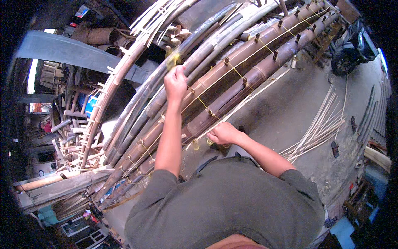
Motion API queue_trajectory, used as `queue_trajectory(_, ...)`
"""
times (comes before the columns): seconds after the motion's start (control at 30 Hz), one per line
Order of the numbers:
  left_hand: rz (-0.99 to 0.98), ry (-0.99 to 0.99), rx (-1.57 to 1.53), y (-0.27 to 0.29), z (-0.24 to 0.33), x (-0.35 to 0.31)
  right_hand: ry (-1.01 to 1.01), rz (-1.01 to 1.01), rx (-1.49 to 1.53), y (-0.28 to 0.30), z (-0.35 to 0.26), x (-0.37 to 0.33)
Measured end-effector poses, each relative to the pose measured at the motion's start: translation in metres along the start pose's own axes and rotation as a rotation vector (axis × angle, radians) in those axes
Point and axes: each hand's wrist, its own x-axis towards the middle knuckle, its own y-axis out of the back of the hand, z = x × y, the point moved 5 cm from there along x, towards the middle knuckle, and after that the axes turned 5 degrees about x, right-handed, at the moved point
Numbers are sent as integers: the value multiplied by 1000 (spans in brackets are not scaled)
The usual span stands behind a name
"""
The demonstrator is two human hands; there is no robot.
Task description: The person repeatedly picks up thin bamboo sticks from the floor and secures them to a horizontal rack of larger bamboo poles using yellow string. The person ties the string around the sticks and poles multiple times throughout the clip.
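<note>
My left hand (176, 85) is raised over the bamboo poles, its fingers closed on a bunched yellow string (174, 59) that hangs blurred just beyond them. Nearer my body, my right hand (226, 134) is a fist at the near pole's edge. A taut yellow string (203, 102) crosses the poles and runs down to it; loose yellow loops dangle under the fist. Two thick brown bamboo poles (258, 69) lie side by side, with short dark pegs standing up from them. Along the near pole a thin pale bamboo strip (253, 96) passes beside my right hand.
More grey poles (199, 58) lie beyond. A curved bamboo piece with pale crosspieces (108, 93) rises at the left, near stacked wood offcuts. Split bamboo strips (317, 124) lie on the floor at right, with a pair of sandals (335, 149). A motorbike wheel (344, 62) stands at upper right.
</note>
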Motion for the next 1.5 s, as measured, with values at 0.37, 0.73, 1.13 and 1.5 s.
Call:
queue_trajectory(0.37,-75,-39,553,57,-91,-11,19,-24,-160,-41,-67,2)
queue_trajectory(0.73,-270,106,560,123,-150,-176,-5,1013,1463,-117,-126,80)
queue_trajectory(1.13,-197,53,501,145,-167,-173,-74,-157,551,-38,-174,204)
queue_trajectory(1.5,47,-47,133,147,-105,-162,195,-165,-32,-161,-129,50)
